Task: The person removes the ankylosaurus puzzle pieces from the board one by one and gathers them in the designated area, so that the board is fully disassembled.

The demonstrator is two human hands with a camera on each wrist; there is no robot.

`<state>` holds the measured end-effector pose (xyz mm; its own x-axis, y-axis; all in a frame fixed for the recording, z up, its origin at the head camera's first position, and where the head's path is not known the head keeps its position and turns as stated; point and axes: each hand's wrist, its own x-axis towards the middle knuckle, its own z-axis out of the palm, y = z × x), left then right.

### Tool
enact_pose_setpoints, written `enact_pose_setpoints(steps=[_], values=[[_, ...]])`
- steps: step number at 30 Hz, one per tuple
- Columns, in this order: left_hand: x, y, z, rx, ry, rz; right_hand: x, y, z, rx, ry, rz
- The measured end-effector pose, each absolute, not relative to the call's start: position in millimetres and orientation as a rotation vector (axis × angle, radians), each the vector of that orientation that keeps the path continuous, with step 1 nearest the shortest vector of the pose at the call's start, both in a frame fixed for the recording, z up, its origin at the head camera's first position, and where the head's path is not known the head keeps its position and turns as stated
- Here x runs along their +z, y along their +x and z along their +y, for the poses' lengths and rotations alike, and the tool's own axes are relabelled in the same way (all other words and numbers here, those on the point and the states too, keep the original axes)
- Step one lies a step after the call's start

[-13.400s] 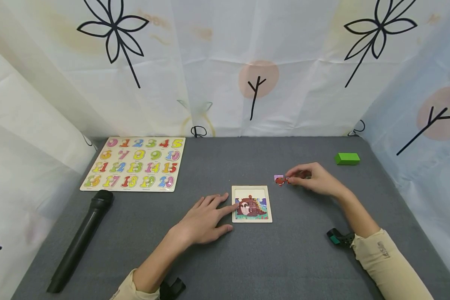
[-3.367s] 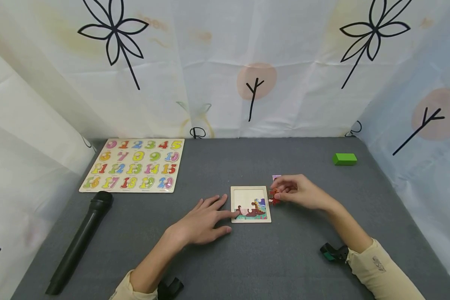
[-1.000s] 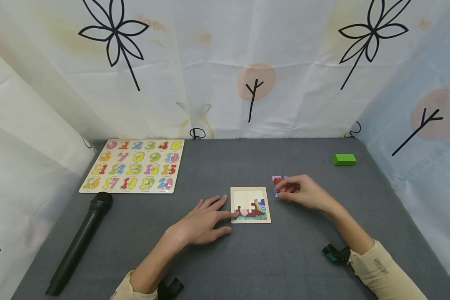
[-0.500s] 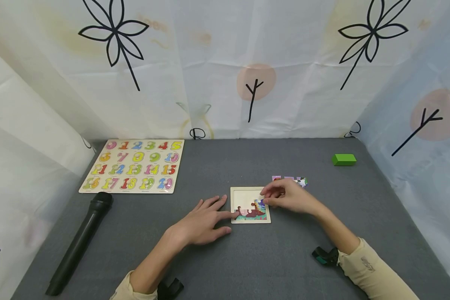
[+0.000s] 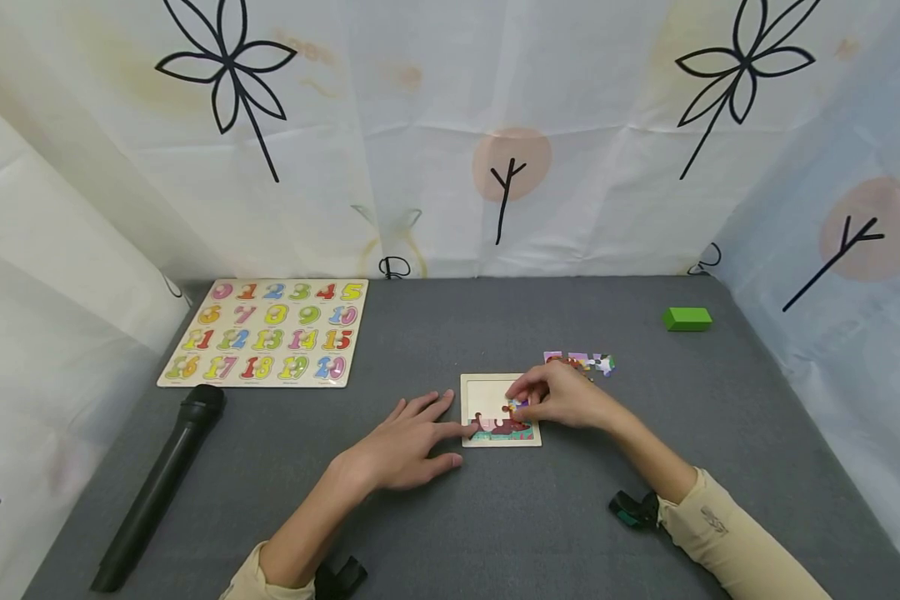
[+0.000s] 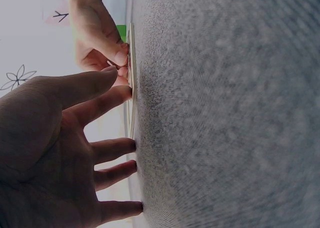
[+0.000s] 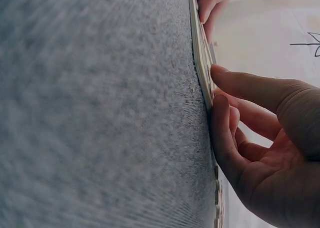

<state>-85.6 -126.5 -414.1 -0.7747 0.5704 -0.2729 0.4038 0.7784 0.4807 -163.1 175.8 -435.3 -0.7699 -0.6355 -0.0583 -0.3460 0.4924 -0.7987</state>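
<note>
A small square jigsaw tray (image 5: 487, 388) with a cream frame lies mid-table; joined pieces (image 5: 498, 428) with a brown animal picture fill its lower part. My left hand (image 5: 407, 446) lies spread beside it, index fingertip on the tray's left edge. At the right side of the tray, my right hand (image 5: 562, 400) pinches a colourful puzzle piece (image 5: 517, 406) between thumb and fingers, which partly cover it. In the right wrist view the thumb and fingertips of the right hand (image 7: 265, 128) meet the tray's edge (image 7: 201, 62). Loose puzzle pieces (image 5: 602, 363) lie behind the right hand.
A number board (image 5: 266, 329) lies at the back left, with a black microphone (image 5: 157, 487) in front of it. A green block (image 5: 687, 319) stands at the back right. White printed cloth hangs behind and at both sides of the grey table.
My right hand has moved left and nearer, from the loose pieces onto the tray's right side, uncovering more of those pieces. Compared with 13.4 s ago, fewer pieces lie in the tray. My left hand stays put.
</note>
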Motion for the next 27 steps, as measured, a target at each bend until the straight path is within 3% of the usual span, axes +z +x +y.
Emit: enact_pose_setpoints(steps=[27], values=[[-416.2,-86.2,-126.2,0.554,0.727,2.569,-430.9,-160.0,172.4,-1.143,-0.869,2.392]])
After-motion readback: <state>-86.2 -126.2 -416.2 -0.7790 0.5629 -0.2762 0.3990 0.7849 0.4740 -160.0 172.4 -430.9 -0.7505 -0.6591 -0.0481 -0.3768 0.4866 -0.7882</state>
